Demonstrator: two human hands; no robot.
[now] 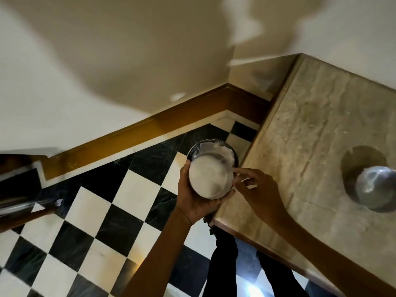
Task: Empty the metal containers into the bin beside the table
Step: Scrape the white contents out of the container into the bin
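Note:
A round metal container holding white stuff is held over the floor, just off the table's left edge. My left hand cups it from below and from the left. My right hand touches its right rim with the fingertips, and something small and white seems pinched there. A second metal container stands on the stone table at the right. At the far left edge a shiny object with dark plastic shows; I cannot tell if it is the bin.
The floor is black and white checked tile. A white wall with a brown skirting board runs behind, cornering near the table. My dark trousers show beside the table's near edge.

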